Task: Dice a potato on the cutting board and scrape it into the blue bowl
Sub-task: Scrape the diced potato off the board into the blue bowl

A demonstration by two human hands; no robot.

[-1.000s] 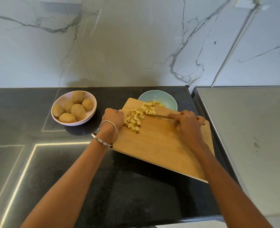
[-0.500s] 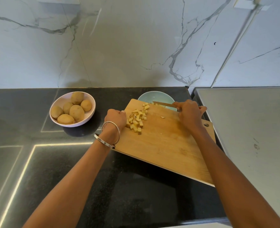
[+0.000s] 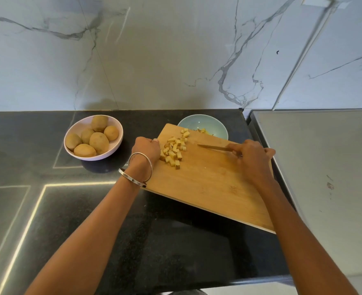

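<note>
Knife [image 3: 213,147] drawn back from blue bowl [image 3: 220,127] onto cutting board [image 3: 207,184], right hand [image 3: 253,159] curled round its handle, left hand [image 3: 145,149] gripping board's left edge, diced potato [image 3: 174,150] piled beside it, few pieces in bowl.

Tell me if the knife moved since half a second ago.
Yes. The steel knife came back from over the blue bowl toward the person, onto the wooden cutting board, gripped by the right hand.

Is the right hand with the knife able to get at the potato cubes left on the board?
Probably yes. The knife in the right hand points at the potato cubes across bare cutting board, nothing between.
</note>
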